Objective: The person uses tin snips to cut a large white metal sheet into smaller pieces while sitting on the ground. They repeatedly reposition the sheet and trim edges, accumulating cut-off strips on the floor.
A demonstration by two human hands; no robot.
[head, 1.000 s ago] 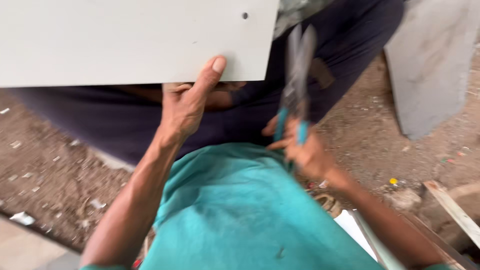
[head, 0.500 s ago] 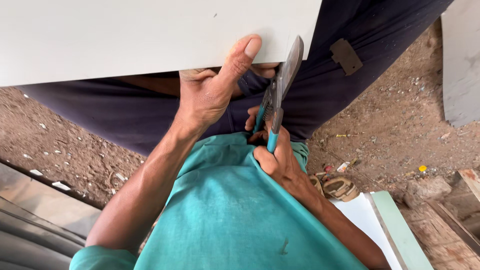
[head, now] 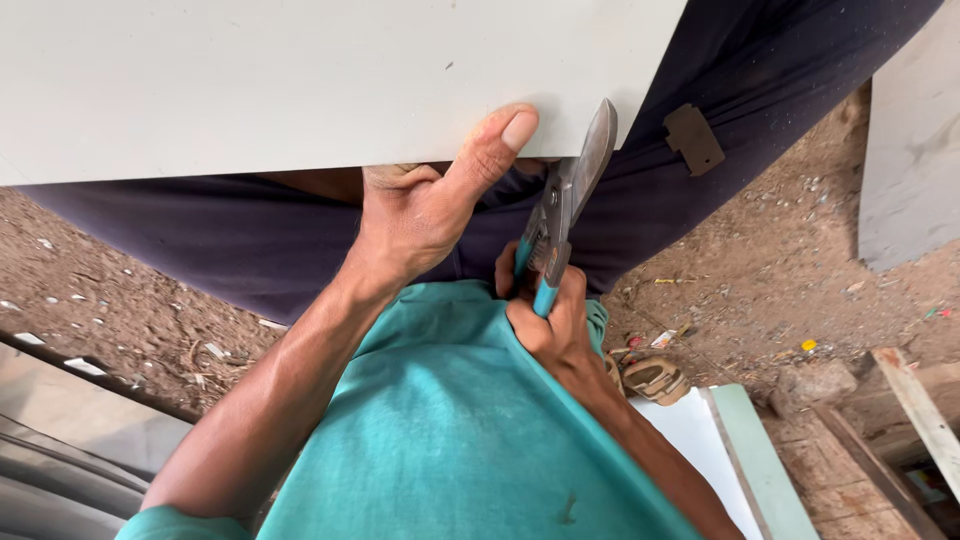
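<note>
The left hand [head: 420, 210] pinches the lower edge of the pale sheet-metal panel [head: 300, 80] resting across the lap, thumb on top. The right hand [head: 550, 320] closes around teal-handled tin snips [head: 562, 215], blades at the panel's edge; no cut line shows yet, apparently.

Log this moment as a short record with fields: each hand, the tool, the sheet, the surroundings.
left hand: left hand grips the near edge of the pale sheet, thumb pressed on its top face
right hand: right hand closed around the teal handles of the metal snips
tool: blades point up at the sheet's near edge, beside the thumb; whether they bite into it cannot be told
sheet: flat, light grey, lying across the person's lap
surroundings: dirt ground with scattered debris, a sandal, wooden boards at right
</note>
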